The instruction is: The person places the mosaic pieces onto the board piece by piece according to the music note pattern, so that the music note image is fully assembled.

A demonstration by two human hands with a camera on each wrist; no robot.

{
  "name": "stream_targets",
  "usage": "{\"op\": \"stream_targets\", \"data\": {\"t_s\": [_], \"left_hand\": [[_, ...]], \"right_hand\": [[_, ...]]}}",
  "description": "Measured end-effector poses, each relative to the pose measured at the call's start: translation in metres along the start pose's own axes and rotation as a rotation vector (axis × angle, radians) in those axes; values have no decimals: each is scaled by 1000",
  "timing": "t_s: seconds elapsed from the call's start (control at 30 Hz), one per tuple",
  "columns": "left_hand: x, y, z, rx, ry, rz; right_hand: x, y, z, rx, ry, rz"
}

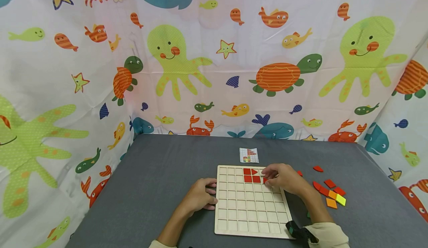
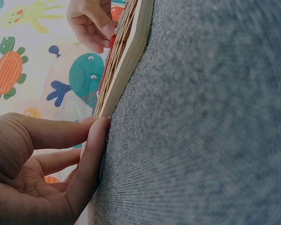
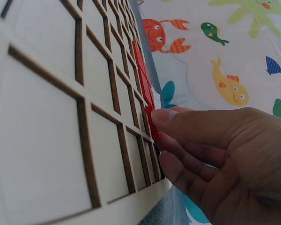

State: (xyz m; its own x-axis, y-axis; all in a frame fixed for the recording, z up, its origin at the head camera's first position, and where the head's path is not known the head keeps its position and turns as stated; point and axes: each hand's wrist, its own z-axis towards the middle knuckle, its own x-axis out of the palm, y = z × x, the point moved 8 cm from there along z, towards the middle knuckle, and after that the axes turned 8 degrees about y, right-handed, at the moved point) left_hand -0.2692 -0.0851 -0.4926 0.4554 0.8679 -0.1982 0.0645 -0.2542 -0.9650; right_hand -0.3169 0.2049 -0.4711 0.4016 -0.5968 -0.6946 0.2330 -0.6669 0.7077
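Note:
A pale wooden grid board (image 1: 252,205) lies flat on the grey table. Several red tiles (image 1: 252,175) fill cells in its upper part, one of them pointed. My right hand (image 1: 285,179) is over the board's upper right and pinches a red tile (image 3: 154,127) between thumb and fingers, beside the placed ones; the fingers partly hide it. Along the board's left edge, my left hand (image 1: 198,196) touches the wood with thumb and fingers; close up, the left wrist view shows the fingertips (image 2: 102,124) against the board's side (image 2: 126,75).
Above the board lies a small card (image 1: 249,155) with a coloured grid pattern. Loose red, orange and yellow tiles (image 1: 331,203) are scattered to the right, partly near the right forearm. A sea-animal printed curtain (image 1: 214,73) stands behind the table.

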Motion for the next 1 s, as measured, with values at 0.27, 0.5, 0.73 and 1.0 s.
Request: {"op": "stream_targets", "data": {"t_s": [0.27, 0.5, 0.73, 1.0], "left_hand": [[0, 0, 0, -6, -2, -2], [1, -2, -1, -1, -1, 3], [1, -2, -1, -5, -1, 9], [1, -2, -1, -2, -2, 8]], "right_hand": [[-1, 4, -1, -10, -19, -21], [-1, 5, 0, -55, -37, -45], [0, 4, 1, -69, -29, -19], [-3, 5, -1, -75, -29, 34]]}}
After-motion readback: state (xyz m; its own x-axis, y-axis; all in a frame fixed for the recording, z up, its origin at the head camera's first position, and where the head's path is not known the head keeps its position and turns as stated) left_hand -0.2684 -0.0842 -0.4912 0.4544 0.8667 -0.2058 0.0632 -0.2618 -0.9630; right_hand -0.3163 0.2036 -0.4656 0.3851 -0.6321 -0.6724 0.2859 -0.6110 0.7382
